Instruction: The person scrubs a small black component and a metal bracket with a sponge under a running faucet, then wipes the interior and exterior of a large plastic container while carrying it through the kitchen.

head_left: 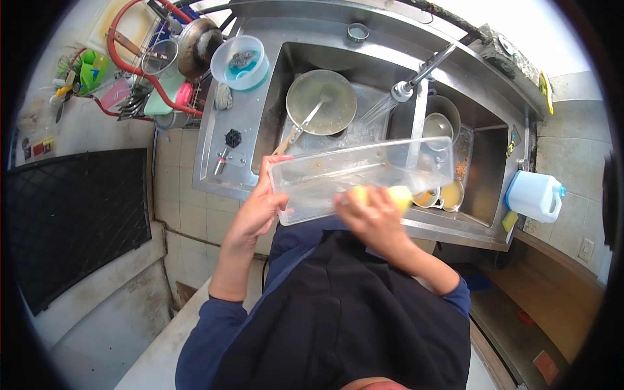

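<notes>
A long clear plastic container [325, 170] is tilted over the front edge of the sink. My left hand [257, 207] grips its left end, with the thumb on the near side. Against the container's near side, toward the right, my right hand [374, 221] presses a yellow sponge [398, 197]; the hand is slightly blurred. Water runs from the faucet [402, 91] into the left basin behind the container. A round pan [322, 97] with cloudy liquid and a utensil sits in that basin.
Pots and cups [439, 127] stand in the right basin [491, 175], with orange food scraps. A tub of blue liquid [240, 63] sits at the back left, beside a dish rack [120, 39]. A blue-white jug [534, 196] stands at the right.
</notes>
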Demonstrator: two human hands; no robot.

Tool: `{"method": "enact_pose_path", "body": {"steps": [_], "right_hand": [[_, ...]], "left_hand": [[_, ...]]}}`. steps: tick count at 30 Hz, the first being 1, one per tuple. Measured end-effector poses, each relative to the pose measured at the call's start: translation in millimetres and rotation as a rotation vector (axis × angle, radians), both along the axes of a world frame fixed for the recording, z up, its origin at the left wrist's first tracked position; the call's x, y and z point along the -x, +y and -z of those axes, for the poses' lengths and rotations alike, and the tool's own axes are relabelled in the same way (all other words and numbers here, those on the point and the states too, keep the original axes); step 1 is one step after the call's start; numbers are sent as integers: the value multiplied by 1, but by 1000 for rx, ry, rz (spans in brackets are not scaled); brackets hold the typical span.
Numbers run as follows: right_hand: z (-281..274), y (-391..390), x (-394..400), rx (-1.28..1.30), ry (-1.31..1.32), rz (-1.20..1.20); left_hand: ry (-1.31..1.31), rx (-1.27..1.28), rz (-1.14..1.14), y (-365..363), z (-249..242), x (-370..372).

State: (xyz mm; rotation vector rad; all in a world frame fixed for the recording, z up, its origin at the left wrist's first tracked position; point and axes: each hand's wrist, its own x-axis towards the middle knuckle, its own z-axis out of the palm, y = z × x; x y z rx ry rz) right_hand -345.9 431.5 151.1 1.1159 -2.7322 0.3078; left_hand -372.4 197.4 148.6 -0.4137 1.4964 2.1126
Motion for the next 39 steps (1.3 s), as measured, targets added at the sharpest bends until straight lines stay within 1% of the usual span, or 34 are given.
{"method": "enact_pose_path", "body": {"steps": [1,2,3,5,6,7,8,9,11,12,13,15,16,18,19,21,22,24,25,27,28,29,30,31,32,33,34,36,37,39], "right_hand": [[-13,17,-2,-32,-31,67],[-22,34,-3,-60,-105,138],[-31,52,-5,-89,-181,212],[-47,88,-6,-112,-316,265],[-57,102,-6,-146,-350,226],[-63,112,-8,-180,-384,192],[-65,116,-13,-184,-348,168],[-66,118,-15,-189,-345,183],[-67,118,-19,-104,-347,74],[-68,117,-20,-121,-320,76],[-71,114,-19,-124,-316,61],[-77,106,-6,-109,-175,84],[-74,103,-1,-128,-171,78],[-71,91,13,-120,-149,-45],[-68,81,21,-116,-142,-129],[-64,56,36,-69,129,-286],[-59,45,41,-21,217,-308],[-58,4,59,122,376,-346],[-63,-23,67,211,441,-347],[-73,-67,75,348,387,-252],[-70,-87,82,468,373,-204],[-67,-100,87,579,345,-148],[-54,-108,91,697,298,-18],[-39,-118,99,788,234,108],[-27,-138,94,973,88,183],[-16,-159,91,1136,-76,269],[-1,-180,91,1136,-104,226],[27,-229,94,1548,-463,65],[34,-268,89,1536,-486,48],[57,-347,79,1941,-925,-57]], "left_hand": [[-58,-53,39,-3,-10,0],[-146,-47,89,-8,-15,3],[-155,-47,89,-5,-19,5],[-115,-149,171,8,-25,9],[-120,-152,183,12,-27,11],[9,-86,249,17,-28,14],[142,-24,315,22,-31,16],[148,-32,328,23,-34,19],[247,119,298,16,-46,20],[179,48,250,13,-59,21],[181,49,234,11,-68,18],[161,74,187,4,-83,13],[171,86,145,-1,-87,10],[378,267,223,-19,-92,-2],[379,293,162,-29,-99,-11],[507,403,77,-53,-117,-38],[488,444,-17,-68,-122,-53],[608,362,-101,-108,-131,-81],[602,416,-195,-123,-132,-99],[679,43,-512,-162,-132,-130],[713,93,-563,-191,-126,-150],[743,67,-630,-217,-113,-173],[774,40,-692,-245,-98,-197],[698,22,-788,-274,-81,-220],[619,2,-886,-298,-61,-252],[536,-36,-1046,-316,-39,-282],[454,-76,-1196,-331,-18,-309],[238,115,-1384,-352,16,-357],[230,117,-1411,-365,29,-373],[23,135,-1359,-388,54,-402]]}}
